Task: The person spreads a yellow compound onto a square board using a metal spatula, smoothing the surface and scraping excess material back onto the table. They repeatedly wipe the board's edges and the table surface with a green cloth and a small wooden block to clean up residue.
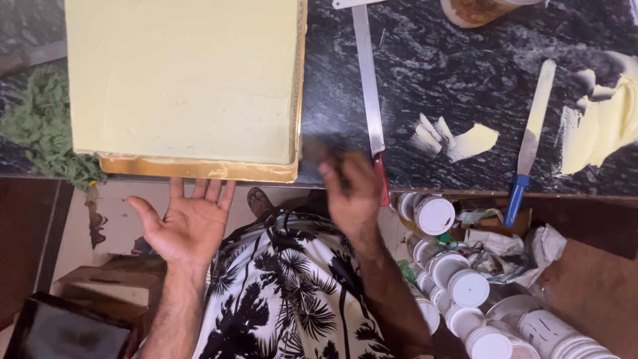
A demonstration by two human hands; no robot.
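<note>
A large rectangular cake (183, 76) covered in smooth pale yellow cream sits on a gold board (199, 169) at the near edge of a black marble counter (438, 73). My left hand (186, 223) is open, palm up, just below the board's front edge, holding nothing. My right hand (351, 189) is blurred at the counter edge, right beside the red handle of a long metal scraper (369, 80). Whether it touches the handle is unclear.
A blue-handled palette knife (530, 143) smeared with cream lies to the right, beside cream smears (458, 139) and a larger cream heap (605, 123). A green cloth (43, 123) lies at the left. Several white-lidded jars (458, 279) crowd a shelf below.
</note>
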